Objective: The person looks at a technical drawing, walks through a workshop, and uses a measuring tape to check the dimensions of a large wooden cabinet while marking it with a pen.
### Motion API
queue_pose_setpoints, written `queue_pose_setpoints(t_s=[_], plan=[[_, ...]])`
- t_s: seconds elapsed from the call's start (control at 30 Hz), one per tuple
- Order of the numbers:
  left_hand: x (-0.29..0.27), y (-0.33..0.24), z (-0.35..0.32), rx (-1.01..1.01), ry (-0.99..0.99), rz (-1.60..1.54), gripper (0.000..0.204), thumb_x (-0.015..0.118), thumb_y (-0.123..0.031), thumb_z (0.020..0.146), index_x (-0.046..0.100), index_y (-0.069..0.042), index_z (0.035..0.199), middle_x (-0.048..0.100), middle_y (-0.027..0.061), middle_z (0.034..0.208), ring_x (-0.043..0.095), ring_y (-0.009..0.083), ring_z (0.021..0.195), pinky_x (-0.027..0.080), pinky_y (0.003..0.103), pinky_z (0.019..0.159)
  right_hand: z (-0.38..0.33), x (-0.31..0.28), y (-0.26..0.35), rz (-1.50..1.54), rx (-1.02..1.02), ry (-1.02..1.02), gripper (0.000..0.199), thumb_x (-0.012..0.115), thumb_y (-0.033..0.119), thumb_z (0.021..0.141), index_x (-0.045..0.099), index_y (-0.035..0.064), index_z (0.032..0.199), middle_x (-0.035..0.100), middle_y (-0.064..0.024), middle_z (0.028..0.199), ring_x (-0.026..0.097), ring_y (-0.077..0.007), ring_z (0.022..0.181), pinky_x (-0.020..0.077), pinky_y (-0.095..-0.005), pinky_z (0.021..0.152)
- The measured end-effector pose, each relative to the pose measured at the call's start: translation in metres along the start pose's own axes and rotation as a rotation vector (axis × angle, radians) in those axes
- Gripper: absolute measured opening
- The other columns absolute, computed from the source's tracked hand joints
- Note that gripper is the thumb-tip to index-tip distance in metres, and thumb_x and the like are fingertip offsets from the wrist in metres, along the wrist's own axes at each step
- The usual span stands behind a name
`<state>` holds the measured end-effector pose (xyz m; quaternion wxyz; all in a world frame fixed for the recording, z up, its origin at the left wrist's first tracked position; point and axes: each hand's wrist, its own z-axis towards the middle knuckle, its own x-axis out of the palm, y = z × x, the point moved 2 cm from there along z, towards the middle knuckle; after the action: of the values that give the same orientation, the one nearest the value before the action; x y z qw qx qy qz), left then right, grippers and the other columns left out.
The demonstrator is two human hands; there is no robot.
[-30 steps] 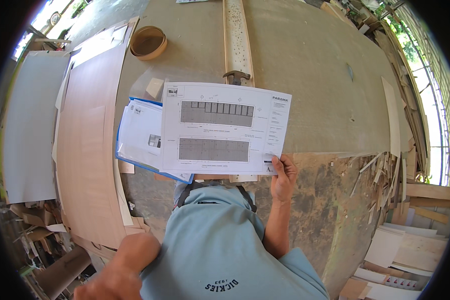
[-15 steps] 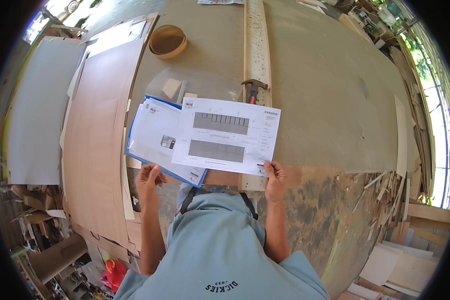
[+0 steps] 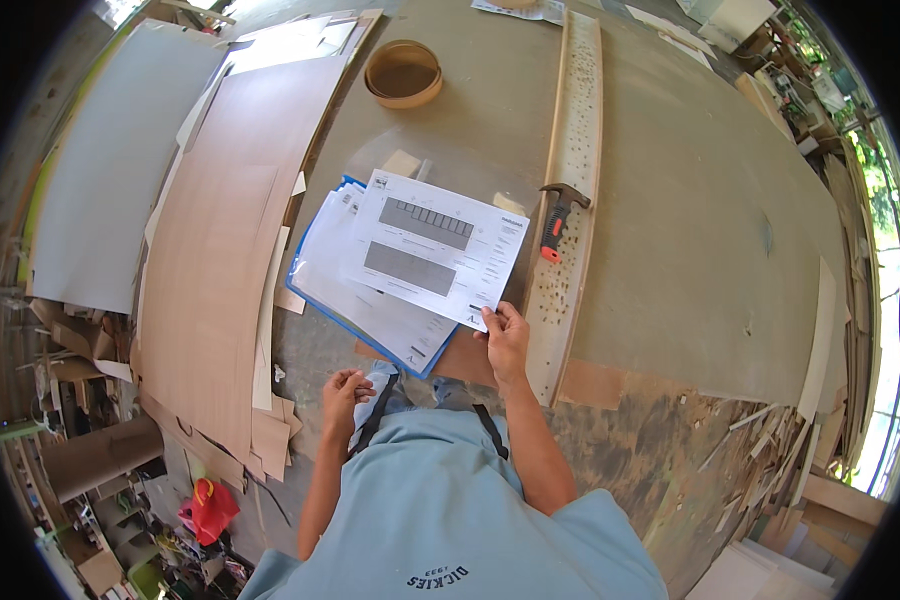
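Note:
My right hand (image 3: 505,335) pinches the lower right corner of a white drawing sheet (image 3: 420,290), which is printed with two dark rectangular panels. The sheet lies tilted over a blue folder (image 3: 310,293) of other papers in clear plastic. My left hand (image 3: 343,398) hangs just below the folder's lower edge, apart from it, with fingers curled together and nothing seen in them. To the right of the sheet a claw hammer (image 3: 558,225) with a black and red handle rests on a long speckled wooden channel (image 3: 573,120).
A round wooden bowl-like container (image 3: 403,75) stands on the large brown tabletop (image 3: 690,220). Stacked wood panels (image 3: 225,230) lean along the left. Scrap wood strips (image 3: 770,440) litter the right side. A red bag (image 3: 210,510) sits low on the left.
My left hand has come away from the folder's lower edge and dropped lower. The sheet, still in my right hand, has tilted clockwise and shifted left off the hammer. The whole view has turned.

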<state>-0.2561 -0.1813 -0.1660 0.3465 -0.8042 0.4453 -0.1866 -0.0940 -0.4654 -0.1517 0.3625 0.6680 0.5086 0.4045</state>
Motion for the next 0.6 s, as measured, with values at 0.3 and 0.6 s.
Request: queue_pose_setpoints(t_s=[0.3, 0.6], plan=[[-0.042, 0.031, 0.026, -0.013, 0.018, 0.135, 0.024, 0.068, -0.019, 0.097, 0.062, 0.0, 0.11, 0.071, 0.0109, 0.086, 0.069, 0.0187, 0.068, 0.052, 0.028, 0.061, -0.011, 0.008, -0.001, -0.728, -0.269, 0.056, 0.026, 0.068, 0.022, 0.097, 0.068, 0.0005, 0.111, 0.073, -0.0166, 0.091, 0.068, -0.0261, 0.067, 0.0542, -0.0374, 0.067], [-0.186, 0.132, 0.075, -0.118, -0.088, 0.261, 0.022, 0.069, -0.011, 0.093, 0.064, 0.004, 0.108, 0.071, 0.0135, 0.086, 0.068, 0.0171, 0.066, 0.052, 0.029, 0.057, 0.006, -0.008, -0.01, -1.097, -0.631, -0.206, 0.048, 0.061, 0.003, 0.091, 0.055, 0.0028, 0.138, 0.057, -0.0208, 0.14, 0.065, -0.0364, 0.114, 0.0553, -0.0454, 0.092]])
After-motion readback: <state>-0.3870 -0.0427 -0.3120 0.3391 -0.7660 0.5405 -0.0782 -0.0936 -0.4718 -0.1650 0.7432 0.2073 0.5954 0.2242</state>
